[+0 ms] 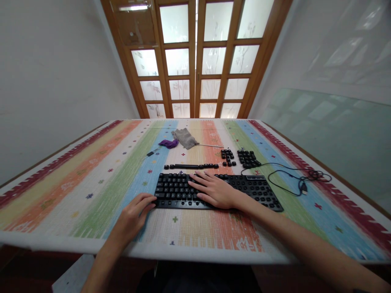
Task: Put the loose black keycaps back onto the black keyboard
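Left hand (137,213) is nearest, fingers half curled against the keyboard's left corner; can't tell if it's actually gripping. The keyboard (172,189) lies flat on the worktop (91,207), bottom row and right end missing caps. Right hand (215,191) is open, fingers spread over the middle keys. Past that there's a row of loose keycaps with the spacebar (187,166), more caps clumped off right, and the cable (285,167). Farther back: purple cloth (169,143), then gray cloth (185,139). My read is mid keycap job, steadying or pressing the board; no clue whether they're coming off or going on. Next cap probably calls for a fingertip pinch, board held still.
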The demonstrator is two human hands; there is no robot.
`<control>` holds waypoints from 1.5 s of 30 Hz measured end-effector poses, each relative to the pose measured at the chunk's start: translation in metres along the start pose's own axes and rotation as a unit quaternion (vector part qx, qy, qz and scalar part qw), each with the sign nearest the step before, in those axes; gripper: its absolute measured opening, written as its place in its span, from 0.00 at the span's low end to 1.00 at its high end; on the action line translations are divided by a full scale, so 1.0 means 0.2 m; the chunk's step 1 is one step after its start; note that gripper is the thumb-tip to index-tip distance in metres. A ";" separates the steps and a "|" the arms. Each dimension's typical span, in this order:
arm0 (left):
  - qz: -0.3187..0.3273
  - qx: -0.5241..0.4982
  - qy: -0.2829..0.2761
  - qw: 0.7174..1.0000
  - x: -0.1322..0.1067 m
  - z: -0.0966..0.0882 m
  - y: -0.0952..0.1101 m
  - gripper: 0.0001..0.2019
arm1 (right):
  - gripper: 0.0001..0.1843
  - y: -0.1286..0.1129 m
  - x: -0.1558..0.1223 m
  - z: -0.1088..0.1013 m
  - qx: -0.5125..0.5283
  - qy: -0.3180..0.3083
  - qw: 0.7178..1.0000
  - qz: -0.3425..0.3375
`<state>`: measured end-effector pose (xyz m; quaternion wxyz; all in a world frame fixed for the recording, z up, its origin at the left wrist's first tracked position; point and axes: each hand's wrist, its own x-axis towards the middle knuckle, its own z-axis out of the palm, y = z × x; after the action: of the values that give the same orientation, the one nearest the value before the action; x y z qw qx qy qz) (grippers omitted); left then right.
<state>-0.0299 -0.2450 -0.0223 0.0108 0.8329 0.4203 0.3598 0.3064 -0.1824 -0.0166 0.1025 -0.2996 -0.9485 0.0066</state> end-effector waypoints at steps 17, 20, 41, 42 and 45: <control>0.026 -0.008 0.010 1.000 0.01 0.01 -0.01 0.09 | 0.29 0.01 0.00 0.02 0.011 -0.002 1.000 0.003; 0.027 -0.006 0.015 1.000 0.01 0.02 0.00 0.09 | 0.29 0.01 0.00 0.02 0.009 0.001 1.000 0.003; 0.073 0.076 -0.009 0.994 -0.01 0.03 -0.03 0.07 | 0.29 0.01 0.00 0.02 0.006 0.007 1.000 -0.001; 0.076 0.077 -0.013 0.994 -0.01 0.03 -0.03 0.07 | 0.29 0.01 0.00 0.02 0.005 0.006 1.000 -0.001; 0.078 0.080 -0.018 0.994 0.00 0.03 -0.05 0.07 | 0.29 0.01 0.00 0.02 -0.001 0.004 1.000 -0.001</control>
<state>-0.0331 -0.2375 -0.0294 -0.0765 0.8678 0.3810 0.3098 0.3070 -0.1817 -0.0203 0.1063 -0.2988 -0.9484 0.0044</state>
